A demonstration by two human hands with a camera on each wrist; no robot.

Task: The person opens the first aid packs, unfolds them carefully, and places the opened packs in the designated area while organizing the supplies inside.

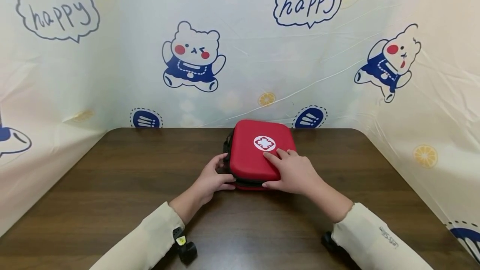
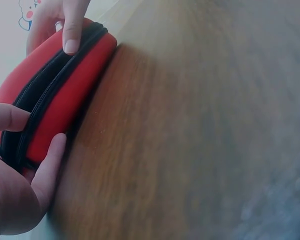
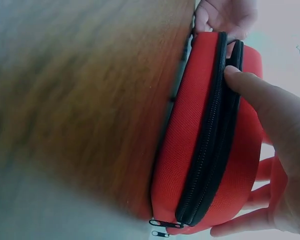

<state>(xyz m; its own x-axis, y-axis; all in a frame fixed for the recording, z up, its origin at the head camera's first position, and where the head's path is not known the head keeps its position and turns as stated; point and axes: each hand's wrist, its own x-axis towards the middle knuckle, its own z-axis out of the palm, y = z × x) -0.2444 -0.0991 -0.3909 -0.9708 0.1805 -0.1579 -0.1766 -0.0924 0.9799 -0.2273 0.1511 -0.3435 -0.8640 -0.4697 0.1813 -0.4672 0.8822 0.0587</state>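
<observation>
A red first-aid case (image 1: pixel 247 161) with a white cross emblem (image 1: pixel 264 143) lies flat at the table's far edge. Its black zipper (image 3: pixel 202 150) is parted along the front, leaving a narrow dark gap. My left hand (image 1: pixel 208 180) grips the case's front left corner, thumb at the gap and another finger against the lower half in the left wrist view. My right hand (image 1: pixel 298 173) holds the lid from the right, fingers spread over the top and thumb tip in the gap. Two zipper pulls (image 3: pixel 165 224) hang at the right end of the opening.
The case stands on a dark brown wooden table (image 1: pixel 131 186). Behind and beside it hangs a pale cloth (image 1: pixel 243 53) printed with bears and "happy" bubbles. A black strap handle (image 1: pixel 226 143) sits on the case's left side.
</observation>
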